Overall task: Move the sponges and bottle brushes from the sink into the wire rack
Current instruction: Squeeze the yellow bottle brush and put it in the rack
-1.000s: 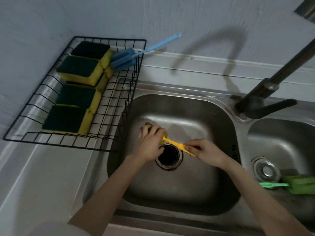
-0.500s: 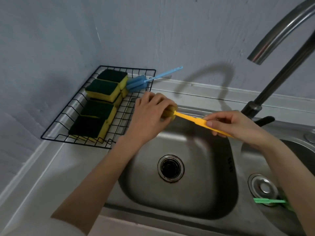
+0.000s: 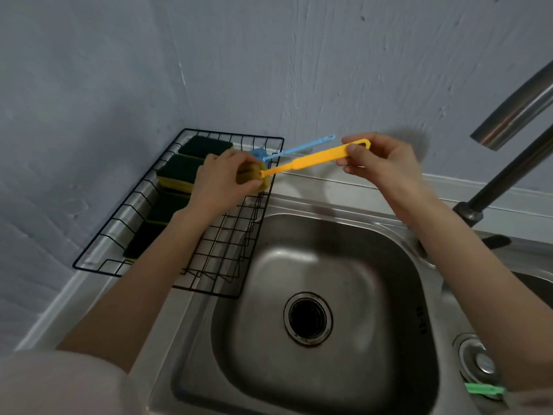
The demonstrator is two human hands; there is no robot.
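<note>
While both hands grip the yellow brush [image 3: 311, 160], sponges [image 3: 179, 172] and a blue brush [image 3: 287, 151] crowd the wire rack [image 3: 209, 283].

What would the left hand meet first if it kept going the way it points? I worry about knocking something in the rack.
Probably the blue bottle brush lying in the wire rack, just beyond the left hand, which grips the yellow brush head. Depth is unclear from this view.

A steel counter [image 3: 98, 298] carries the wire rack [image 3: 167, 259] beside its sink [image 3: 323, 253].
</note>
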